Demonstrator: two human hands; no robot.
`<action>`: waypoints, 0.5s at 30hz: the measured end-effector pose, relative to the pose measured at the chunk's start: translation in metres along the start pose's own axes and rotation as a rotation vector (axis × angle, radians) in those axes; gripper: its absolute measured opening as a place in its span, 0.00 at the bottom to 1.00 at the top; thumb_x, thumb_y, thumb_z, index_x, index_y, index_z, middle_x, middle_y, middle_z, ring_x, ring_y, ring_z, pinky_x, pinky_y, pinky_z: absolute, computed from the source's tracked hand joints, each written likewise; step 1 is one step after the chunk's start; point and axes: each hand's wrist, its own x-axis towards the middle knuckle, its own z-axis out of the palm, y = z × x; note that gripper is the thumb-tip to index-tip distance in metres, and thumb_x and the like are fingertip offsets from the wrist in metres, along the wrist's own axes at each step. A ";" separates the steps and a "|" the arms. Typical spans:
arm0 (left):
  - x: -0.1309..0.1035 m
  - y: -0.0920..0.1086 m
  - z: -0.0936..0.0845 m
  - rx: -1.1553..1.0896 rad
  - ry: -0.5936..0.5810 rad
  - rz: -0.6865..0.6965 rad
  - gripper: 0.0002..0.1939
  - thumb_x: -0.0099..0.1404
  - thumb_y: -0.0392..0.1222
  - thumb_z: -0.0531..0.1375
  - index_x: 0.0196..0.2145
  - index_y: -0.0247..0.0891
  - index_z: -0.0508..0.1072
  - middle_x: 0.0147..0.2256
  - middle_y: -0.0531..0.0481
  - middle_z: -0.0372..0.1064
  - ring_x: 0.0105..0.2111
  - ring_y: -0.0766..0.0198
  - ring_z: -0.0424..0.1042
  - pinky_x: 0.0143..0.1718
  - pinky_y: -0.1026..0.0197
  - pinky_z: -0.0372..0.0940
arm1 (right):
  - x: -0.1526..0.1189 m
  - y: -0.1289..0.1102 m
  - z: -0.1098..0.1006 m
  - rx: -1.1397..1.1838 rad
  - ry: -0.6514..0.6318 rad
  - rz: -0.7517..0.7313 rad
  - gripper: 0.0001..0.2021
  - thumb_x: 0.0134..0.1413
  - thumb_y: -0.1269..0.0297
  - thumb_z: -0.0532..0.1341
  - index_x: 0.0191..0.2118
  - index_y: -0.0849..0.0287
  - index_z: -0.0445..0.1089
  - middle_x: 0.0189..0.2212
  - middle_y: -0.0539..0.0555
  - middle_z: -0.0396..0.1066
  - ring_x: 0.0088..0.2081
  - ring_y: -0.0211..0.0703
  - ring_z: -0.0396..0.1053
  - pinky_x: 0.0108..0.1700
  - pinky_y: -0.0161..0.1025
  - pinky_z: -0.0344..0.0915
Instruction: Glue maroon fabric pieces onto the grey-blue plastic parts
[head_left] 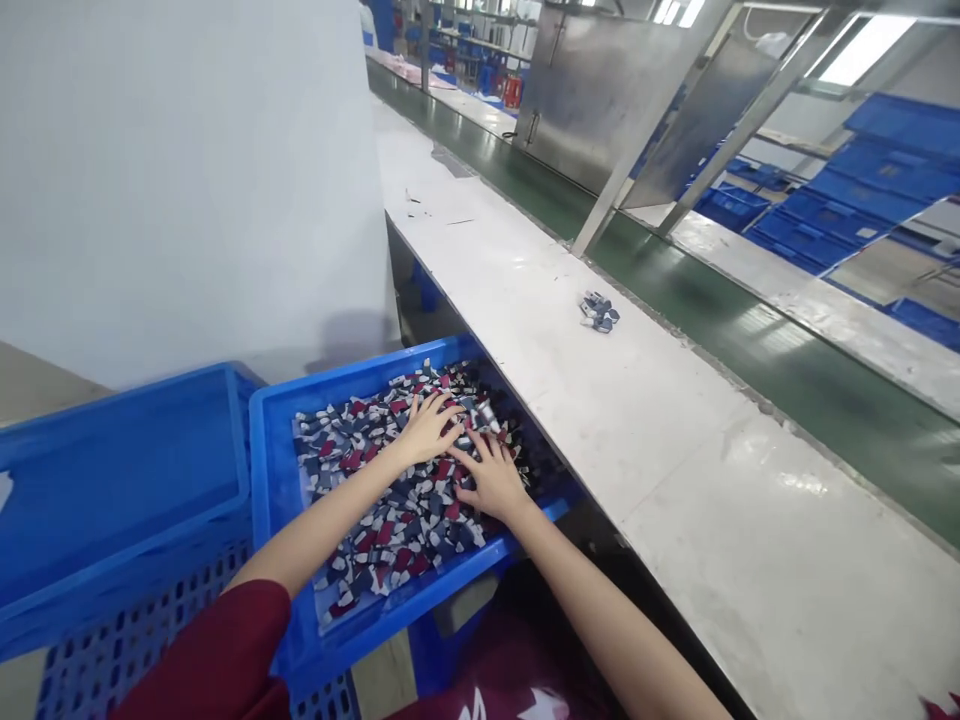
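Note:
Both hands reach into a blue plastic bin (270, 520) filled with small dark-blue, maroon and pale grey pieces (390, 540), whose exact kind I cannot make out. My left hand (431, 430) lies palm down over the pile, fingers spread among the pieces. Close beside it, my right hand (495, 485) also rests over the pile with its fingers apart. The fingertips of the two hands nearly meet. A blurred cluster of pale pieces (486, 415) shows just beyond the right fingers. Neither hand visibly grips anything.
A white worktop (585, 420) overhangs the bin's right side and carries a small heap of similar pieces (598, 312). Beyond it runs a green conveyor belt (750, 340). Another blue bin (112, 480) stands left, near a white wall panel (187, 180). Stacked blue crates (847, 200) are farther right.

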 end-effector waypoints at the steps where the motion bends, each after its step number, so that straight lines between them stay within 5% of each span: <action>1: 0.000 -0.001 0.005 0.011 -0.008 -0.010 0.24 0.71 0.56 0.51 0.59 0.48 0.71 0.67 0.42 0.58 0.68 0.37 0.50 0.65 0.22 0.35 | 0.001 0.006 0.006 -0.006 -0.001 0.036 0.37 0.54 0.54 0.67 0.68 0.39 0.56 0.71 0.58 0.51 0.68 0.70 0.51 0.63 0.66 0.57; 6: 0.031 0.007 0.027 0.053 -0.043 -0.033 0.30 0.70 0.57 0.54 0.65 0.43 0.65 0.70 0.35 0.49 0.69 0.32 0.45 0.64 0.23 0.41 | 0.016 0.045 0.008 -0.007 0.043 0.222 0.27 0.59 0.62 0.62 0.63 0.37 0.64 0.72 0.52 0.49 0.71 0.62 0.48 0.66 0.58 0.55; 11: 0.079 0.046 0.063 0.075 -0.062 -0.013 0.29 0.70 0.47 0.54 0.66 0.33 0.61 0.69 0.29 0.48 0.70 0.33 0.44 0.64 0.26 0.44 | 0.020 0.085 0.001 0.027 0.112 0.392 0.25 0.61 0.66 0.59 0.64 0.54 0.65 0.65 0.63 0.62 0.66 0.61 0.59 0.65 0.59 0.58; 15: 0.098 0.071 0.071 0.077 -0.125 0.016 0.28 0.71 0.49 0.54 0.65 0.34 0.63 0.68 0.32 0.54 0.68 0.37 0.50 0.67 0.31 0.42 | -0.001 0.083 -0.007 0.065 0.175 0.399 0.25 0.66 0.61 0.53 0.67 0.60 0.60 0.62 0.67 0.65 0.65 0.62 0.62 0.66 0.63 0.57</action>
